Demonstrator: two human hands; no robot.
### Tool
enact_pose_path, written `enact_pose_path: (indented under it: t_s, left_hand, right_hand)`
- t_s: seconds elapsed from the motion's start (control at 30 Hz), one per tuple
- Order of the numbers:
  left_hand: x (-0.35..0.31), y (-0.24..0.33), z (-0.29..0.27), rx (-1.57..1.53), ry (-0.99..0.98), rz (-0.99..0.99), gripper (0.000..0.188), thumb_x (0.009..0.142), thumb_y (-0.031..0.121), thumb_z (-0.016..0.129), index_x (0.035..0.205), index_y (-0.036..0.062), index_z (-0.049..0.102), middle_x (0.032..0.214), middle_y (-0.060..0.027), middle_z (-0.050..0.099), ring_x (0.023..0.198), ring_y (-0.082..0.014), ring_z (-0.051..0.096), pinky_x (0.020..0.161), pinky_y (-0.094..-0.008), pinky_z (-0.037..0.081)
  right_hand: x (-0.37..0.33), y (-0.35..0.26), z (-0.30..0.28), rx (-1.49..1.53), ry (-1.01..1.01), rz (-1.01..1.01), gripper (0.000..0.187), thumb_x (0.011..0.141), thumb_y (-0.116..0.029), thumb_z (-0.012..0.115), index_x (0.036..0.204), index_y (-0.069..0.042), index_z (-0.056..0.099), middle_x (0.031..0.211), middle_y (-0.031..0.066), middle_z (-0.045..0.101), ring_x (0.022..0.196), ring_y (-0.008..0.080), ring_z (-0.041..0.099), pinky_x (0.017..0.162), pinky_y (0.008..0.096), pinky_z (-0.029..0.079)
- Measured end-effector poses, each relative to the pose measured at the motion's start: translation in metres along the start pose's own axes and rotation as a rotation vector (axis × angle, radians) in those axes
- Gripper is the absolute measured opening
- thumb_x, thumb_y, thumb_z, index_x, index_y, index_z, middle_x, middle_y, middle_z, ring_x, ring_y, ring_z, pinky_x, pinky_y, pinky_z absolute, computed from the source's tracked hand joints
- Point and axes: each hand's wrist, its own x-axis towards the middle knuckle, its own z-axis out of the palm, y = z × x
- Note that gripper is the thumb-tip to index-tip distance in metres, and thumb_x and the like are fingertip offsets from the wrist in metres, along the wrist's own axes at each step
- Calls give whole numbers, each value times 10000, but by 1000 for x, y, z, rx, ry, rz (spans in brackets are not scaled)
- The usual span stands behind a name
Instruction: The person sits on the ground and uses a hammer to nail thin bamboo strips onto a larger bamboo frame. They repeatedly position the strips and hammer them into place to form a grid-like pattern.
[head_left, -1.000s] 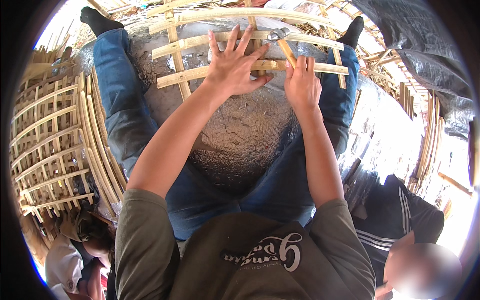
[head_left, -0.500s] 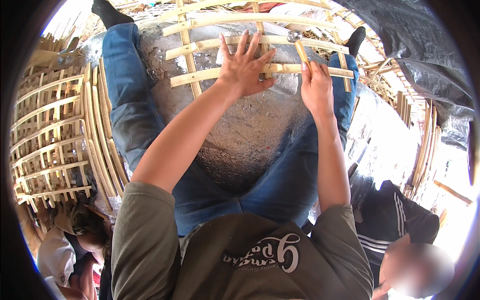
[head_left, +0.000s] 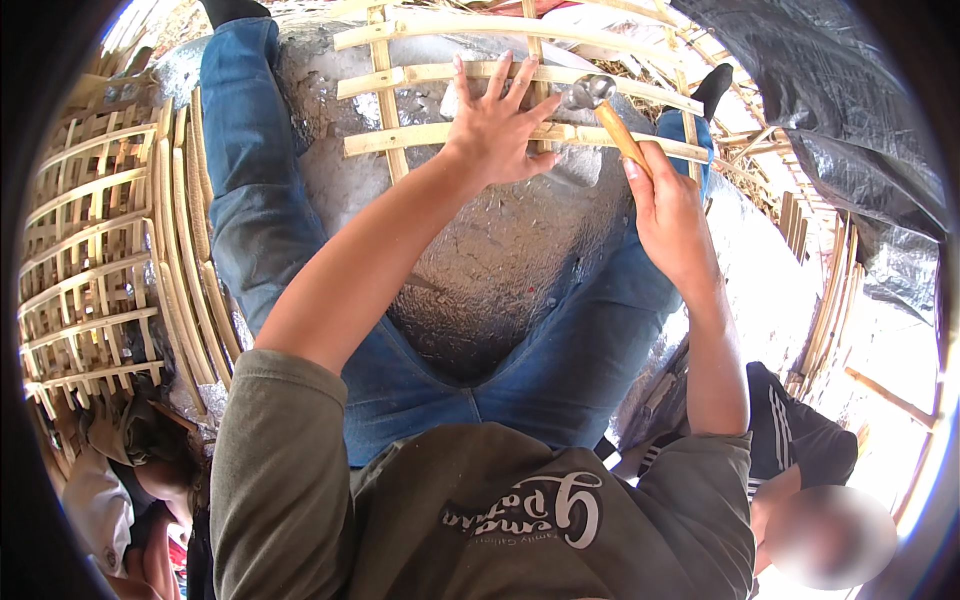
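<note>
right fingers grip a hammer (left fingers splayed across the slatted lattice)

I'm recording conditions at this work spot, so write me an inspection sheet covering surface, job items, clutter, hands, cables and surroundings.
Surface: shiny grey sheeting, wrinkled and specked.
Job's things: pale bamboo-slat lattice; metal-headed hammer with a yellow-brown handle.
Clutter: brown straw-like scraps past the lattice's right end.
Grips: left hand spread across the lattice's slats; right hand closed around the hammer's handle.
Cables: nothing seen.
Surroundings: pale bamboo lattice panels at left; dark grey plastic sheet at upper right; a person in a black top with white stripes at lower right.
</note>
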Motion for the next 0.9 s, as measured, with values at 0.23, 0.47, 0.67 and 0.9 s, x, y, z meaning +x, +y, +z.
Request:
enact_pose_path:
  t_s: [0.23,0.47,0.67,0.9]
  left_hand:
    - [0,2,-5,37,-40,-6,759,917,733,424,1495,243,456,1675,-127,110,1538,-396,95,1102,-818,118]
    - [-2,-2,2,9,25,7,779,922,733,411,1531,247,390,1677,-131,100,1540,-396,86,1104,-815,94]
    - [0,0,-6,46,-77,6,816,919,733,424,1576,265,299,1679,-132,92,1538,-399,92,1104,-814,117]
    - [2,1,-9,48,-105,-14,791,917,732,435,1573,312,297,1682,-130,66,1543,-393,59,1112,-812,77]
  right_hand:
    - [-3,-1,8,-39,-72,6,159,1022,-139,532,1110,-7,520,746,268,626,751,485,634,623,548,448]
    - [-5,-10,21,-55,35,7,121,1019,-129,522,1066,-19,503,722,277,621,758,493,635,618,580,461]
    - [-9,-19,15,17,86,22,168,1034,-181,506,1061,-16,495,729,291,623,750,510,631,612,590,466]
    - [-3,-9,14,-81,12,16,163,1036,-185,501,1049,-22,500,701,278,614,720,510,624,590,571,466]
